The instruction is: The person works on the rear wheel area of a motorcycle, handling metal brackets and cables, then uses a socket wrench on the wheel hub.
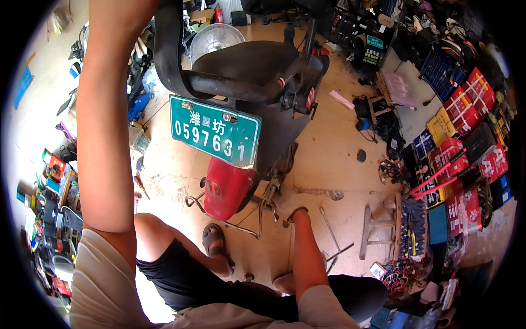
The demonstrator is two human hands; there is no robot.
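An electric scooter stands in front of me, its black seat [246, 63] and curved black rear rail [219, 85] above a green number plate [215, 130]. Below the plate hangs a red rear mudguard [227, 189], with a bent metal stand [244, 231] near the floor. My left arm reaches up past the rail; only the base of my left hand [125, 12] shows at the top edge, fingers cut off. Low beside the rear wheel, my right hand [286, 205], with a band at its wrist, is closed at the metal parts [268, 196]; what it grips is unclear.
A T-shaped wrench [333, 241] lies on the floor to the right, a screwdriver [142, 187] to the left. Red boxes [463, 211], red-handled cutters [438, 183] and a wooden stool [378, 233] crowd the right side. A fan [216, 41] stands behind the scooter.
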